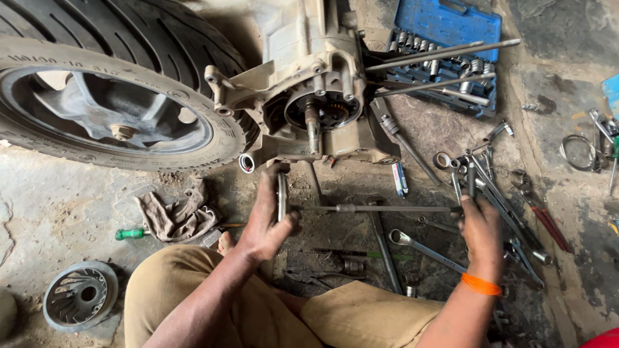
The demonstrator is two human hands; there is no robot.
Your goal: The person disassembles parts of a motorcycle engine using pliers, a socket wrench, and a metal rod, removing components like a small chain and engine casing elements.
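My left hand (267, 216) grips a flat round metal disc (282, 195) held on edge, just below an opened scooter engine case (309, 109). My right hand (480, 225) is closed on the handle end of a long thin steel bar (380, 208) that runs level between both hands toward the disc. An orange band sits on my right wrist. The engine's round opening shows a shaft and inner parts. My knees in tan trousers are at the bottom of the view.
A scooter rear wheel (109, 96) lies at upper left. A blue socket set case (445, 51) sits at the back right. Several spanners (503, 193) litter the floor on the right. A rag (177, 216), a green-handled screwdriver (132, 233) and a finned pulley disc (80, 295) lie at left.
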